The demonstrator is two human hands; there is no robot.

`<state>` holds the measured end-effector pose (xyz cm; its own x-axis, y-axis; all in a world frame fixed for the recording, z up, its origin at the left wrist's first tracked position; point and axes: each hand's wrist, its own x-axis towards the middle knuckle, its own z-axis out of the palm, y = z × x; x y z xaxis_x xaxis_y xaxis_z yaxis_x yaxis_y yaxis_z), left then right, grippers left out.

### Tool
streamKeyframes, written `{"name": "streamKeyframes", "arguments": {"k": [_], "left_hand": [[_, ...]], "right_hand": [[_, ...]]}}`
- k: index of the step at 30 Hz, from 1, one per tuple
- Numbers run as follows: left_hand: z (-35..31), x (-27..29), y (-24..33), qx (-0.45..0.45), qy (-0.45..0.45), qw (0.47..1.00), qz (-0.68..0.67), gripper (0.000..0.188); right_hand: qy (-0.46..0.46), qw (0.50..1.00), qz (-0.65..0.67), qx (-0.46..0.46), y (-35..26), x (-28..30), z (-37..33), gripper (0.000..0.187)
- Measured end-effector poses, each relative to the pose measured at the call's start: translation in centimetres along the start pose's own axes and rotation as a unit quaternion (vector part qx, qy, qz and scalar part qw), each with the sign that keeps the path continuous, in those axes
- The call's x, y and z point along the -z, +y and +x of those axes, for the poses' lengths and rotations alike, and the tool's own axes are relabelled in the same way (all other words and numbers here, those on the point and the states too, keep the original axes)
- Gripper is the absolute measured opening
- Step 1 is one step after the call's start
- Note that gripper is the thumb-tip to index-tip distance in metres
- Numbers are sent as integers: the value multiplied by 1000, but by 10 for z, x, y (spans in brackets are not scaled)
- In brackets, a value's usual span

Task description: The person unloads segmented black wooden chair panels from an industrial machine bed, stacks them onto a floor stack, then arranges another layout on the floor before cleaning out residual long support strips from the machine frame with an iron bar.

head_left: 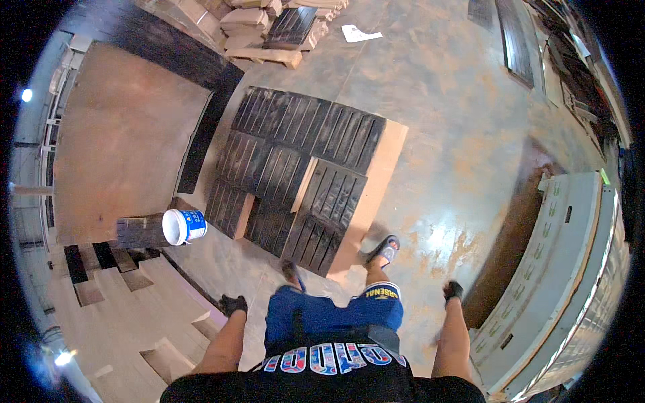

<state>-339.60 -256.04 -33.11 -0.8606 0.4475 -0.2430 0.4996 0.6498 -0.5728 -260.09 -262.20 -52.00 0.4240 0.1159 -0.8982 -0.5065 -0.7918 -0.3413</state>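
Observation:
My left hand (234, 305), in a dark glove, hangs low at my side by the edge of a stack of pale boards (114, 329). Its fingers look loosely apart, with nothing in them. On the other side my right hand (453, 290), gloved too, hangs over the floor with loosely bent, parted fingers and holds nothing. In front of my feet lie dark grooved panels (336, 134) in rows, with bare wood-coloured sides. One foot stands close to their near right edge. Neither hand touches the panels.
A white bucket (176, 227) with a blue label sits at left, beside a large brown sheet (127, 141). Stacked boards (245, 23) rest on a pallet at the back. A long pale slotted unit (537, 269) flanks my right. White paper (359, 33) lies on the floor.

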Motion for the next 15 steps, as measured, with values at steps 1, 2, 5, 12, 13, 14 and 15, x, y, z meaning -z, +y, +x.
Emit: {"name": "streamKeyframes", "arguments": {"k": [1,2,5,12,13,14,15], "left_hand": [[-18,9,37,-30,-18,999,-35,80],[-49,34,77,-73,-30,990,-118,80],[-127,105,171,-220,-27,950,-220,77],[-142,69,300,-350,-46,881,-315,45],[-149,77,312,-341,-87,898,-264,45],[-157,85,321,-335,-115,909,-221,45],[-161,91,330,-332,-132,914,-192,44]], "right_hand": [[48,998,44,-15,20,65,-8,24],[86,992,79,-36,45,117,-17,28],[158,968,171,-94,125,228,-59,41],[87,957,205,-184,178,226,-110,49],[62,965,177,-182,174,210,-118,46],[36,972,151,-176,165,194,-123,43],[13,979,125,-160,152,179,-123,41]]}}
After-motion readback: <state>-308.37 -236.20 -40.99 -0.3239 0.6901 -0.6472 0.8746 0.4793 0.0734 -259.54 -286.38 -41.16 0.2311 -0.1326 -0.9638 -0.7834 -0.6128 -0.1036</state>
